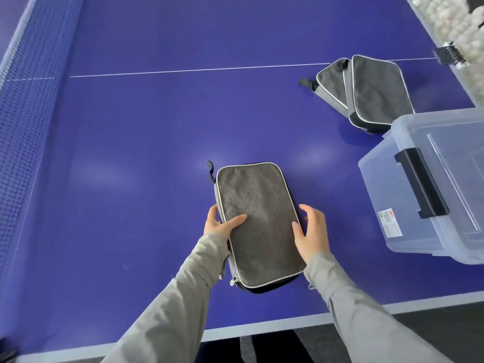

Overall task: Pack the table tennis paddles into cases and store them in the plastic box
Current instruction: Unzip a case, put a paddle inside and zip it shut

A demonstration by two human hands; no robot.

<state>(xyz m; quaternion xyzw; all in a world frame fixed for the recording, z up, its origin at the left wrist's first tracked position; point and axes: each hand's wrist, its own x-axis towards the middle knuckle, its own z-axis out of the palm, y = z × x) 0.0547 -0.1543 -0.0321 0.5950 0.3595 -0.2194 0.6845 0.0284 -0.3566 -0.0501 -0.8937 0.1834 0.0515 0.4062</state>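
A grey fabric paddle case (258,218) with pale piping lies flat on the blue table, zipped, its zipper pull at the near left corner. My left hand (220,222) grips its left edge, thumb on top and fingers curled over the side. My right hand (311,231) holds the right edge, thumb on the fabric and fingers curled beside it. Two more grey cases (366,91) lie overlapping at the far right. The clear plastic box (392,205) with a lid and black latch stands at the right. No paddle is in view.
The blue table tennis table (157,127) has a white centre line; its net (23,127) runs along the left. A container of white balls (455,24) sits at the far right corner. The table's near edge is just below my arms.
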